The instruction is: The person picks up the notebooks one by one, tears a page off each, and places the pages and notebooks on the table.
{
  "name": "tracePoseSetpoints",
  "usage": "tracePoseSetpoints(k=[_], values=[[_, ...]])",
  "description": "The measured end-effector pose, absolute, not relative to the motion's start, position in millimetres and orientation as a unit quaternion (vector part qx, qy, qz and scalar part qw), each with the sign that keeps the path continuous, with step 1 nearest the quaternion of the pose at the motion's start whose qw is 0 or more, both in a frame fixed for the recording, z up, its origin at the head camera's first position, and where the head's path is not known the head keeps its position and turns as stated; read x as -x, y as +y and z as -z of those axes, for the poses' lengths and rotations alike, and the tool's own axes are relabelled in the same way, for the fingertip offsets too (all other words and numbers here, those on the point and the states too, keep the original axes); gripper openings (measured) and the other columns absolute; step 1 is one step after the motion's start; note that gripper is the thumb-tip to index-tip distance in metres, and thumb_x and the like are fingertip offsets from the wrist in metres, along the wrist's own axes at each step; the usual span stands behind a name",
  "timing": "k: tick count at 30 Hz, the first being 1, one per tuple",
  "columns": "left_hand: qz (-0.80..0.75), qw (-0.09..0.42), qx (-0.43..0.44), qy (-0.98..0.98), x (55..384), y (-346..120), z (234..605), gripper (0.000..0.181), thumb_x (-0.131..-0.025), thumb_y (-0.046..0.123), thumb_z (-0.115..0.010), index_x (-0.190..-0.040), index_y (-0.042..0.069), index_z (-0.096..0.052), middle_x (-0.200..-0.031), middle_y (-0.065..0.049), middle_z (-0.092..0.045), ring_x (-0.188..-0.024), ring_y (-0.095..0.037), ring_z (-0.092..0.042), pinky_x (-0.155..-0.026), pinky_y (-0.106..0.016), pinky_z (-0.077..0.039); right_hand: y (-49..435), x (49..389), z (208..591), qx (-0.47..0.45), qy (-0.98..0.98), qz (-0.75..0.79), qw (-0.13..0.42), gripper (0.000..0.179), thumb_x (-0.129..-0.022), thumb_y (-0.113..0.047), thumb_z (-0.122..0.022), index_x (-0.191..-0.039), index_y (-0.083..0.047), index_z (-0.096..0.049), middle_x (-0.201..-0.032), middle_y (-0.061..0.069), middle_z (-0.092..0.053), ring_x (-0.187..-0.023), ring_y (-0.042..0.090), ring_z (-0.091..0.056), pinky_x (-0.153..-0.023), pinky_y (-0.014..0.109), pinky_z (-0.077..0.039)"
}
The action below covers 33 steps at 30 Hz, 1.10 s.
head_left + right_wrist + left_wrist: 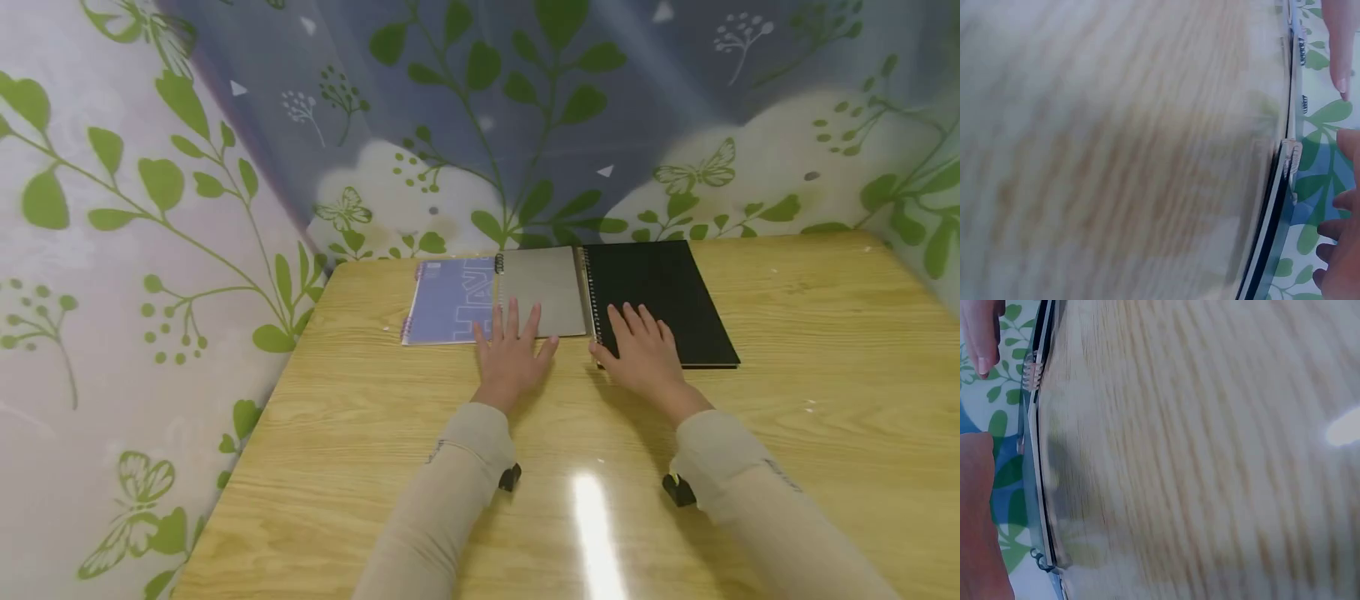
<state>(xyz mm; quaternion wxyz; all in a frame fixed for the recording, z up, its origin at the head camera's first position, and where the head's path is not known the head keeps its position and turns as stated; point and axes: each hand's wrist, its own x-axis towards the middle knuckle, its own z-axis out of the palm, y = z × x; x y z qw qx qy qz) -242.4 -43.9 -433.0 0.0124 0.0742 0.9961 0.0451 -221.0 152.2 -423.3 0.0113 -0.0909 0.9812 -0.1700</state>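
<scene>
Three spiral-bound notebooks lie side by side along the back of the table. The leftmost is a blue-purple notebook with large outlined letters; beside it is a grey notebook, then a larger black notebook. My left hand, fingers spread, overlaps the front edges of the blue-purple and grey ones in the head view. Over the black notebook's front left part is my right hand, fingers extended, thumb near the spiral. Neither hand grips anything. Both wrist views show the notebooks edge-on, with the black notebook's edge nearest in the right one.
The wooden table reaches back to a wall printed with leaves and butterflies, and another patterned wall runs along the left. A bright light reflection shows on the tabletop between the forearms. Tiny white specks dot the wood.
</scene>
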Motion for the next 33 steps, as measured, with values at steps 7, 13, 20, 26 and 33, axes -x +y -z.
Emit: tracePoseSetpoints(k=[7,13,20,26,33], values=[[-0.054,-0.002,-0.076,0.996,244,-47,430,0.06,-0.094,0.057,-0.028,-0.148,0.033,-0.015,-0.156,-0.004,-0.01,-0.143,-0.03,-0.009,-0.112,-0.057,-0.008,147,221,418,0.086,0.97,0.224,-0.031,0.054,-0.095,-0.035,-0.046,-0.137,-0.002,-0.038,-0.143,0.024,-0.03,-0.131,0.042,-0.027,-0.105,0.06,-0.023],[-0.111,-0.036,-0.067,0.991,245,-54,427,0.046,-0.094,0.042,-0.044,-0.136,0.025,-0.044,-0.139,-0.002,-0.045,-0.129,-0.025,-0.039,-0.109,-0.047,-0.027,141,222,414,0.045,0.956,0.284,-0.052,0.035,-0.094,-0.026,-0.047,-0.122,-0.006,-0.054,-0.125,0.017,-0.049,-0.112,0.036,-0.048,-0.088,0.055,-0.042],[-0.191,-0.074,-0.053,0.977,246,-87,424,0.032,-0.092,0.032,-0.049,-0.117,0.019,-0.062,-0.115,0.001,-0.065,-0.107,-0.021,-0.06,-0.091,-0.04,-0.045,131,227,416,0.039,0.944,0.327,-0.031,0.03,-0.094,-0.023,-0.045,-0.112,-0.004,-0.058,-0.107,0.015,-0.059,-0.097,0.031,-0.057,-0.081,0.047,-0.046],[-0.228,-0.077,0.001,0.971,250,-131,423,0.031,-0.091,0.029,-0.05,-0.116,0.015,-0.062,-0.109,-0.001,-0.067,-0.103,-0.022,-0.061,-0.088,-0.038,-0.047,119,228,420,0.019,0.939,0.343,-0.007,0.028,-0.094,-0.022,-0.045,-0.111,-0.005,-0.06,-0.11,0.015,-0.062,-0.1,0.031,-0.057,-0.083,0.047,-0.045],[-0.218,-0.078,0.068,0.97,261,-171,418,0.036,-0.089,0.027,-0.05,-0.121,0.012,-0.057,-0.114,-0.008,-0.063,-0.103,-0.03,-0.059,-0.083,-0.044,-0.048,103,230,426,0.028,0.934,0.356,-0.013,0.027,-0.092,-0.019,-0.047,-0.108,-0.004,-0.062,-0.105,0.014,-0.065,-0.096,0.028,-0.059,-0.082,0.044,-0.046]])
